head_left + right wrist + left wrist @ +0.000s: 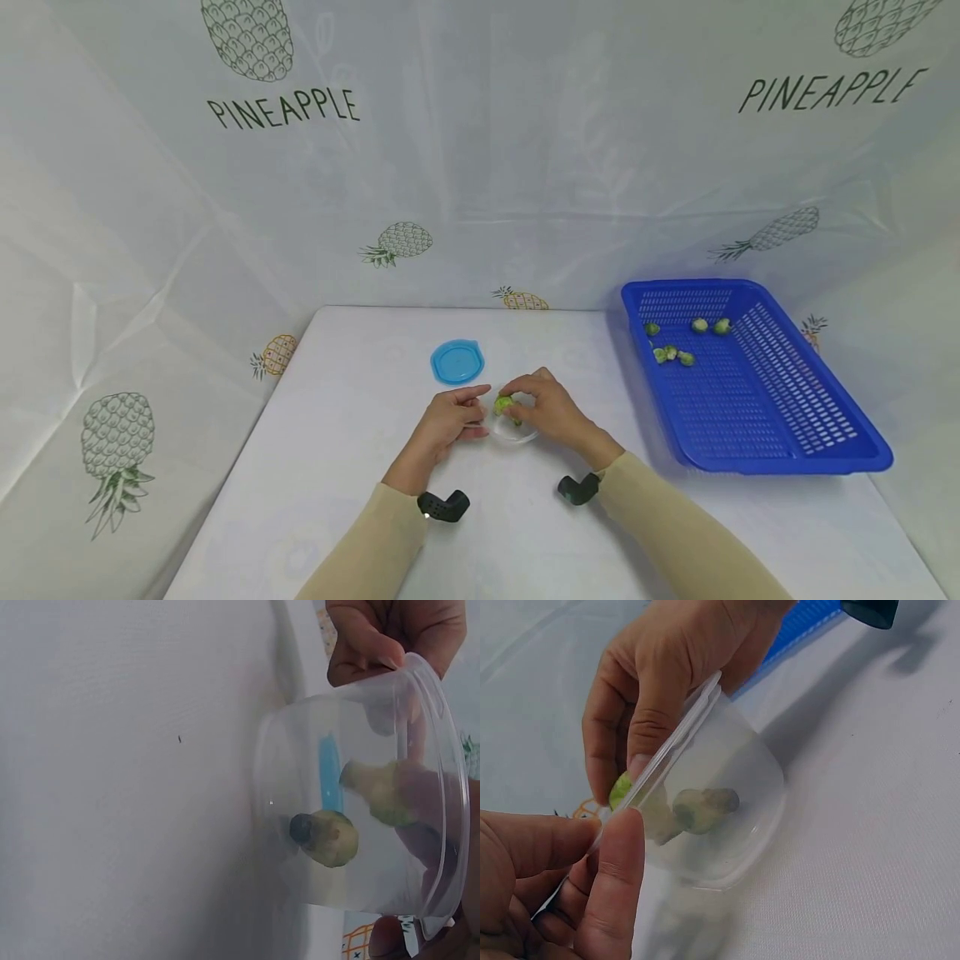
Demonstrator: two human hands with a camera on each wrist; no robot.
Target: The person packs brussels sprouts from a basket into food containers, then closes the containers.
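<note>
A clear plastic container (pixel 754 859) stands on the white table. My left hand (pixel 450 419) pinches its rim between thumb and fingers. Over the opening, my right hand (pixel 551 410) holds a green Brussels sprout (pixel 620 789) in its fingertips, reaching down inside the rim. Another Brussels sprout (pixel 334 838) lies at the bottom of the container, seen through the cloudy wall in both wrist views. Part of the held sprout is hidden by the right fingers. Just beyond the container, a blue lid (pixel 457 362) lies flat on the table.
A blue plastic basket (pixel 738 461) with slotted sides stands at the right of the table. Several Brussels sprouts (pixel 686 358) lie in its far left part. A white sheet printed with pineapples (pixel 405 239) hangs behind and beside the table.
</note>
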